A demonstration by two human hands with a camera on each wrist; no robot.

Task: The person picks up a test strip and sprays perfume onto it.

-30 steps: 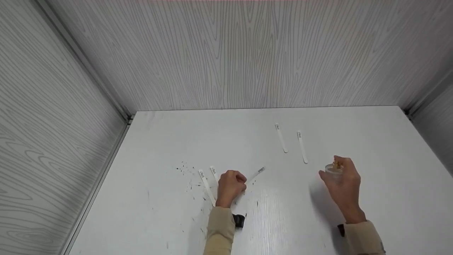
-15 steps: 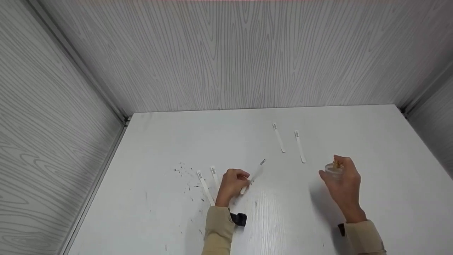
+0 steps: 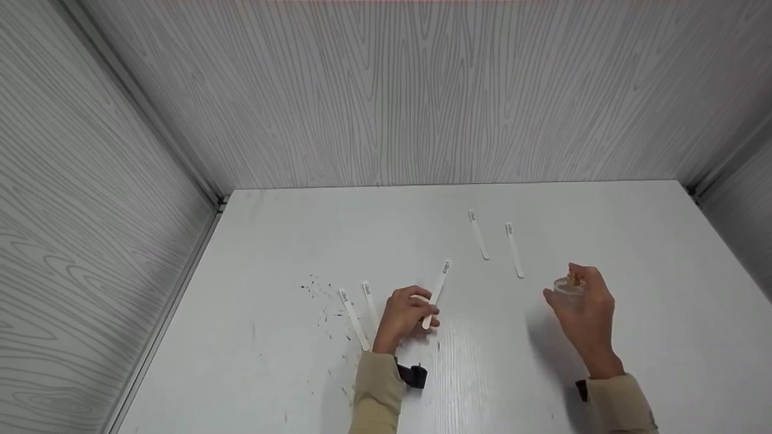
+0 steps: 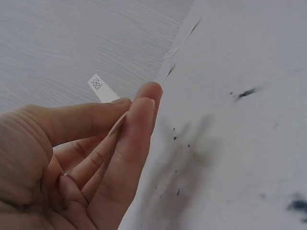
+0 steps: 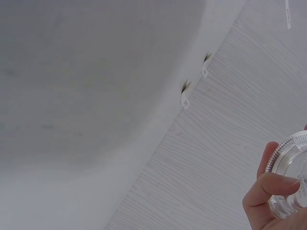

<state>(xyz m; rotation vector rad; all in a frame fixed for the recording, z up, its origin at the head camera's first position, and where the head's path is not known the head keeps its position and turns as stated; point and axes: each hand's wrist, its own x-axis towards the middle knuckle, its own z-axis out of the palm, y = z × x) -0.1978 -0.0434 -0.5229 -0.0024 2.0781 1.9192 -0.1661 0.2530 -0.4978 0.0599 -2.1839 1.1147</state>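
Note:
My left hand (image 3: 403, 313) is raised a little over the table and pinches a white paper test strip (image 3: 439, 289) between thumb and fingers. The strip's lettered end points away from me; its plain end sticks out below the fingers. In the left wrist view that lettering (image 4: 96, 84) shows beyond the thumb. Off to the right, my right hand (image 3: 584, 319) grips a clear glass perfume bottle (image 3: 568, 292), a finger at its gold top (image 3: 573, 279). The right wrist view catches the ribbed glass (image 5: 283, 158) and the thumb (image 5: 276, 184) against it.
Two similar strips lie beside my left hand, an outer strip (image 3: 354, 319) and an inner strip (image 3: 369, 298) partly behind the hand. Farther back lie a left strip (image 3: 479, 235) and a right strip (image 3: 514, 250). Dark specks (image 3: 319, 286) mark the white table (image 3: 271, 241). Panels enclose the table.
The strip has been lifted and swung more upright in the left hand, which has shifted slightly right and turned to show more fingers. The right hand and bottle stay in place.

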